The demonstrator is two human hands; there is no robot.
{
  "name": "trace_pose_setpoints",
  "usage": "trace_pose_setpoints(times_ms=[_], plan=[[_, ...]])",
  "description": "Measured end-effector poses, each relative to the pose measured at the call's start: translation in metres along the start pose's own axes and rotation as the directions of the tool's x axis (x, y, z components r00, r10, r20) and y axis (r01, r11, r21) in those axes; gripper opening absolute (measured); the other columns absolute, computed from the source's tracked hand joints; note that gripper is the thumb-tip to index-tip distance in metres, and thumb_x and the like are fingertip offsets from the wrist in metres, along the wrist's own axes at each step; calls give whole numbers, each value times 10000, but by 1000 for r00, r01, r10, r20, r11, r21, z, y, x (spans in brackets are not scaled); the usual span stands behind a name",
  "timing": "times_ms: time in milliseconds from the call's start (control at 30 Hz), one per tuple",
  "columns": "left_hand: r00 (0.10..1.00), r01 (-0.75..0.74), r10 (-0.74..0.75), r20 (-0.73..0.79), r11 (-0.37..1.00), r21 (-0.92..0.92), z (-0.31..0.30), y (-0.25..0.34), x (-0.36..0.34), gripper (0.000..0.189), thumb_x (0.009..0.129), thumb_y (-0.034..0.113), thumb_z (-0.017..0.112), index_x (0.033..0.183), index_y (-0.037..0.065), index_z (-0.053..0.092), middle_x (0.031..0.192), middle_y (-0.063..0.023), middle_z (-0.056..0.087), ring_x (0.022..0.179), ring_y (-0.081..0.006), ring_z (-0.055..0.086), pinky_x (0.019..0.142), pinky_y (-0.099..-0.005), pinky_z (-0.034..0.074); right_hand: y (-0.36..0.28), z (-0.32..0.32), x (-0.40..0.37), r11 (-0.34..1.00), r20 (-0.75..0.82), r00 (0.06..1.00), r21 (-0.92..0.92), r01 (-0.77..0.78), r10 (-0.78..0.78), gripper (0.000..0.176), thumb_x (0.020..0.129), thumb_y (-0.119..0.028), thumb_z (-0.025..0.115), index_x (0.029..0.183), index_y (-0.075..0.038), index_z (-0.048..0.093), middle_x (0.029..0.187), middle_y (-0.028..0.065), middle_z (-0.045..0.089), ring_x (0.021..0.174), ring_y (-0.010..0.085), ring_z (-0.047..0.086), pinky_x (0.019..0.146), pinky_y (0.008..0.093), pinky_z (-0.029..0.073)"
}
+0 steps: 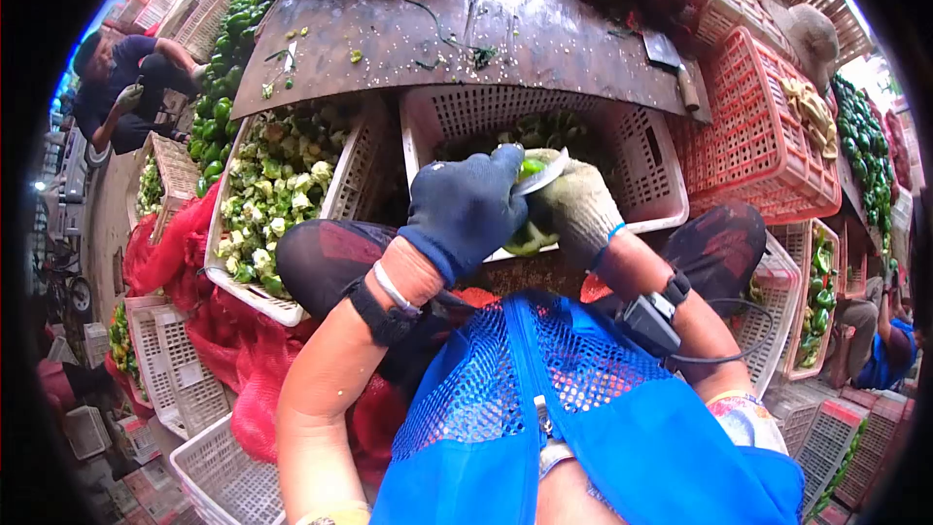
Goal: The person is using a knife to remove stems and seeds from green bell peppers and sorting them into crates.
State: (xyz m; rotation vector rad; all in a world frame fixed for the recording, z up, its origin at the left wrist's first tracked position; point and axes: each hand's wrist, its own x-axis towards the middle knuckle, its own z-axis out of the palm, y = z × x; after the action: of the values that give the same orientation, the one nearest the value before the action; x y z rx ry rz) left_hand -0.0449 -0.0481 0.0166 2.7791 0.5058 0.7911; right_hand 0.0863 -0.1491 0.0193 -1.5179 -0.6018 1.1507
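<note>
My left hand, in a dark blue glove, is closed at a piece of green bell pepper. My right hand, in a whitish knit glove, is closed close beside it. A knife with a curved pale blade lies across the gap between both hands. Its handle is hidden, apparently in my right hand. Just below the hands shows another green pepper, partly covered by the gloves. Both hands are over the near edge of a white plastic crate with green peppers inside.
A wooden board spans behind the crate, with scattered seeds and a cleaver. To the left, a crate holds pepper cores. Red crates stand right. Red mesh sacks lie left. A person sits farther left.
</note>
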Motion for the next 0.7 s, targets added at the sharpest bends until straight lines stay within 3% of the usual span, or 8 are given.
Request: trace_pose_setpoints(times_ms=[33,267,367,433,500,567,600,700], plan=[[1000,16,-16,-24,999,-32,7,-2,-3,266,798,248,696,1033,127,673,731,-106,678,635,-323,688,557,-478,533,10,2,0,948,-42,990,295,-118,136,304,862,-69,686,1164,-76,719,1021,35,734,886,174,700,790,314,578],[987,158,-158,26,987,-26,43,-2,-5,188,828,273,665,974,157,682,760,-110,709,672,-343,698,617,-497,535,54,-5,13,953,-122,985,292,-81,121,363,793,62,624,1129,-39,720,976,52,726,853,160,684,738,301,558],[898,433,-440,-9,887,-158,67,-27,5,218,831,299,685,973,135,707,821,-142,734,742,-363,713,672,-474,552,80,5,11,912,-189,968,402,-77,165,386,778,76,632,1135,-40,722,988,56,729,860,171,684,746,297,556],[835,493,-550,-9,755,-433,77,-32,6,284,829,242,735,1058,74,740,886,-156,754,813,-317,738,767,-436,569,79,7,0,974,-229,960,194,-116,160,441,771,121,649,1172,-44,724,1033,56,728,892,174,680,802,287,552],[819,390,-571,-48,618,-683,82,-40,12,280,871,192,711,1095,24,708,870,-132,749,673,-257,717,637,-414,584,55,-8,-13,957,-200,974,288,-42,103,457,773,135,646,1190,-39,718,1063,51,723,930,165,672,842,283,545],[646,487,-678,351,12,-874,49,-37,19,287,916,168,672,1151,4,663,855,-117,716,527,-196,644,468,-365,554,42,-54,-20,962,-208,973,231,146,-98,436,830,91,694,1242,-51,691,1128,68,705,996,169,662,915,318,547],[635,395,-671,383,-145,-907,44,-42,22,296,936,154,648,1194,12,628,833,-129,693,441,-172,586,369,-328,506,9,-71,-46,957,-267,951,199,211,-154,355,922,-14,661,1275,-49,668,1139,80,700,1024,186,667,935,347,554],[657,348,-701,278,-45,-936,2,-55,26,297,922,118,641,1196,4,644,861,-133,706,463,-174,598,406,-321,520,-36,-159,-114,942,-384,862,-87,324,-332,383,1001,-213,577,1328,-21,630,1167,115,695,998,189,691,887,313,579]])
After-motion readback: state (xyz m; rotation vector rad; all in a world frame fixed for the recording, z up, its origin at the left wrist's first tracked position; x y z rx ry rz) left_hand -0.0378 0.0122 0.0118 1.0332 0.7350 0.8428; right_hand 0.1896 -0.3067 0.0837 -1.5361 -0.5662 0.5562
